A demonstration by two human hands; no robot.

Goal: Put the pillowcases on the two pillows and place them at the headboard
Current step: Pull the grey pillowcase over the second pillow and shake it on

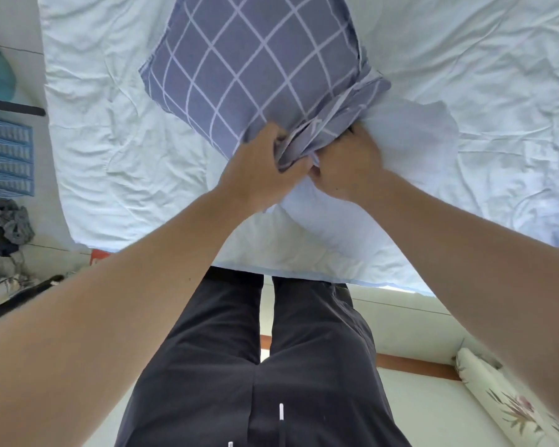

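The bed (117,150), under a rumpled white sheet, fills the upper view, and the person stands at its near edge in dark trousers (265,366). No headboard is visible, so where the pillows must end up cannot be told from here.

On the sheet lies the grey checked pillowcase (249,62), its far part flat and square, its near end gathered into thick folds. A white pillow (410,140) pokes out from those folds toward the right and down toward the bed edge; most of it seems to be outside the case. A second pillow and case are not clearly seen.

The left hand (259,169) clenches the bunched mouth of the case, fingers curled into the cloth. The right hand (346,159) sits just beside it, touching it, with fingers curled into the folds where pillow meets case; whether it pinches pillow, case or both is hidden.

The risks, as I judge them:
- The mouth is so crumpled that the pillow may catch on an inner fold and jam or go in twisted, leaving empty far corners.
- A one-sided pull may skew the case.
- The pillow overhangs near the edge, so a loosened grip may let it slide to the floor (417,401).
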